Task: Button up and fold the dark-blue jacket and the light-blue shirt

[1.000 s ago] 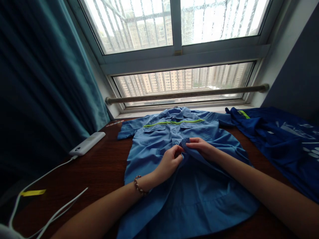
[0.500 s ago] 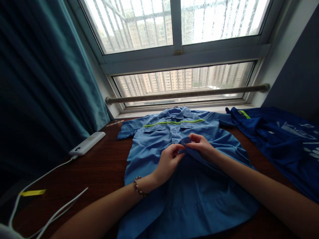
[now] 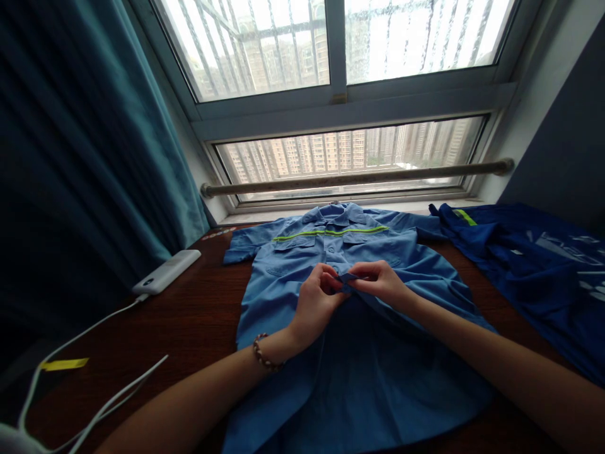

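A light blue short-sleeved shirt lies spread front side up, its collar toward the window and a yellow-green stripe across the chest. Over the middle of its front opening, my left hand pinches the placket edge between thumb and fingers. My right hand grips the fabric just beside it, and a small folded bit of cloth stands up between the fingertips. Higher up the placket, a button shows below the stripe. Whatever button or buttonhole is between my fingers is hidden. A braided bracelet circles my left wrist.
The shirt rests on a dark wooden table. At left lie a white power bank with a cable, and a yellow tag. A dark blue garment lies at right. A metal rail crosses before the window.
My hands have come closer together and slightly lower. The cloth edge that stood up in my right fingers is now folded down between both hands.
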